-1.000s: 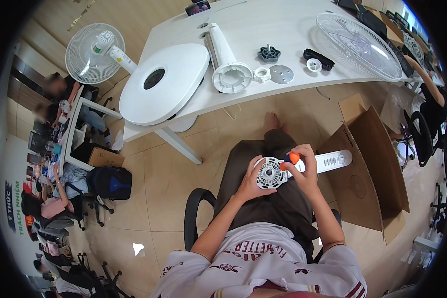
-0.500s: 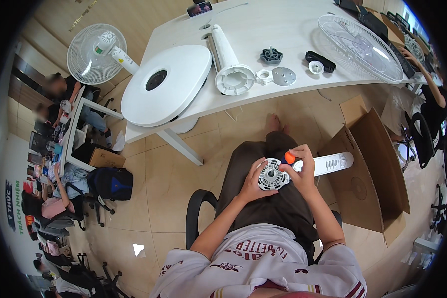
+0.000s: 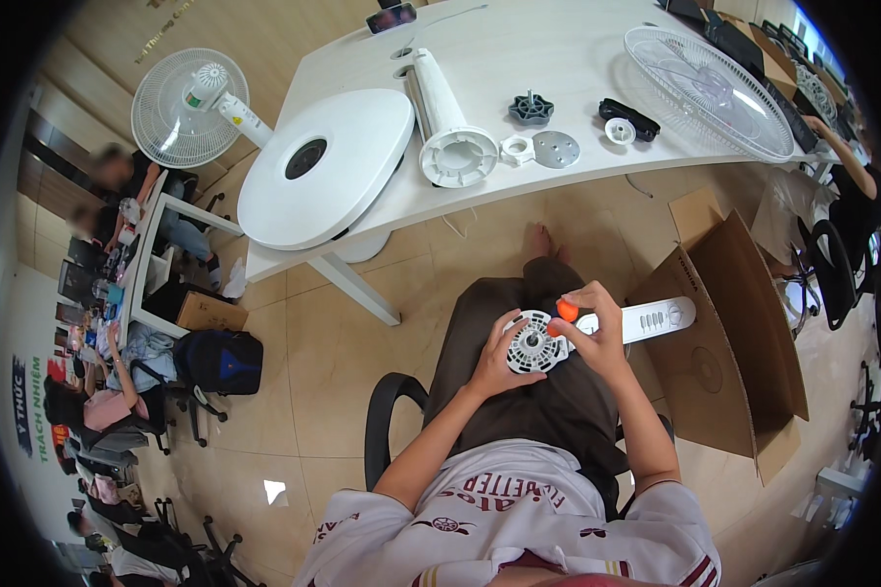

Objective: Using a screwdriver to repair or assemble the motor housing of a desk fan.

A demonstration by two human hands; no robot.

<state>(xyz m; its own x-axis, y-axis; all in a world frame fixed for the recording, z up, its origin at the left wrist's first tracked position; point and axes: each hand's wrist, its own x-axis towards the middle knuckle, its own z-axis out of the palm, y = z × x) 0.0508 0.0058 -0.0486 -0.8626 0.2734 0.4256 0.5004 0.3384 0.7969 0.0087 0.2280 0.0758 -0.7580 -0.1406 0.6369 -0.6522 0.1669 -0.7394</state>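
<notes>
A white fan motor head [image 3: 533,341], with a round slotted housing and a small shaft at its centre, rests on my lap. My left hand [image 3: 496,358] is wrapped round its left rim. A long white control neck [image 3: 659,321] with several buttons runs from it to the right. My right hand [image 3: 597,333] is closed over where the head meets the neck, pinching a small orange piece [image 3: 566,310] with a dark blue part. A second orange patch shows by the thumb tip; the fingers hide the piece's full shape.
On the white table [image 3: 519,59] ahead lie a round fan base [image 3: 352,147], a white column [image 3: 445,108], a dark star-shaped knob [image 3: 531,108], a metal disc [image 3: 556,150] and a fan grille [image 3: 705,88]. An opened cardboard box [image 3: 705,362] stands at my right. People sit at both sides.
The orange piece has turned slightly in my right fingers, and more orange shows near the thumb. My left hand keeps its hold on the motor head.
</notes>
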